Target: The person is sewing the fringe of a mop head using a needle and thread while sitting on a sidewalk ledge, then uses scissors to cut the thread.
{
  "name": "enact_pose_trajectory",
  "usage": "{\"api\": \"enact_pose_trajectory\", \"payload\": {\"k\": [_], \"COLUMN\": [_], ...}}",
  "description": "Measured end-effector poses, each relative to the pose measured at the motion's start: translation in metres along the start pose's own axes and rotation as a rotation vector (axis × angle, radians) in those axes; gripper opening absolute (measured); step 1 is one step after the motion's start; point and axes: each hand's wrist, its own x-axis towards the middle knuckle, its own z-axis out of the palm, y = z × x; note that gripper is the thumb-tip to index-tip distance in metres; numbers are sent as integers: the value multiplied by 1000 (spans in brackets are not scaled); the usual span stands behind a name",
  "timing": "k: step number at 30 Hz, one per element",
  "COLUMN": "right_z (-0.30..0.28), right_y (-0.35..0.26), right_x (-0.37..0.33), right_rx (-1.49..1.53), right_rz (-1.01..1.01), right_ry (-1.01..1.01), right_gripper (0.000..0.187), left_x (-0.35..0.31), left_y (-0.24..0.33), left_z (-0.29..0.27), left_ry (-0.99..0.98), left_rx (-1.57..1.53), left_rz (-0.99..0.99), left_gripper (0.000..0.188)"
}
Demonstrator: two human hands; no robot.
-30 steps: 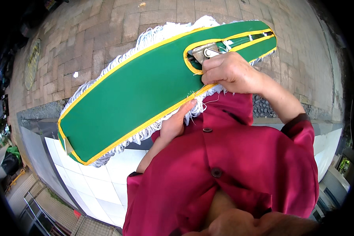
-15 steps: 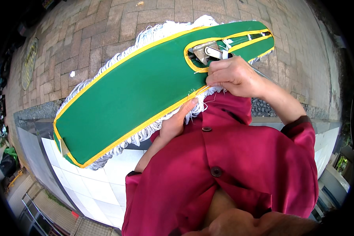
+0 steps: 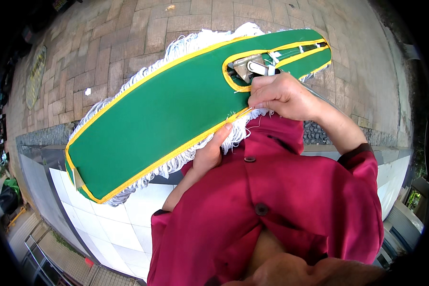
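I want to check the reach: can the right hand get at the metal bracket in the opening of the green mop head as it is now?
Probably yes. The right hand rests at the opening's edge, and the metal bracket lies uncovered just beyond its fingers, with nothing between them.

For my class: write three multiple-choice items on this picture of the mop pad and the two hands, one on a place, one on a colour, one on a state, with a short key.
1. Where is the right hand?
A. at the metal fitting in the pad's opening
B. at the pad's far left tip
C. on the paving

2. What colour is the trim on the long green cloth mop pad?
A. red
B. yellow
C. black

3. How does the left hand meet the pad?
A. apart from it
B. flat on top
C. under its near edge, among the white fringe

Key: 1 A, its fingers sit beside the grey metal fitting. 2 B, a yellow band edges pad and opening. 3 C, a fingertip touches the near trim.
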Motion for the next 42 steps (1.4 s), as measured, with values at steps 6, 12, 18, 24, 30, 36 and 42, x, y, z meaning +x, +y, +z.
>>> {"api": "enact_pose_trajectory", "payload": {"k": [6,12,18,24,30,36,42], "right_z": [5,3,-4,-1,5,8,14], "right_y": [2,1,2,2,3,8,7], "right_x": [-3,-4,-2,-1,1,1,-2], "right_rx": [35,44,109,49,5,-9,-7], "right_rz": [79,109,160,148,132,100,83], "right_ry": [18,1,-37,-18,25,39,79], "right_gripper": [9,11,15,15,8,6,5], "left_x": [1,2,0,1,2,6,7], "left_y": [-9,-8,-2,-6,-6,-10,-15], "left_z": [-9,-8,-3,-9,-10,-14,-17], "left_ry": [-2,1,8,-24,-39,-77,-83], "left_rx": [77,15,-33,6,12,-34,-52], "left_rz": [78,11,-58,-2,9,-9,-19], "left_gripper": [16,17,18,21,24,24,22]}}
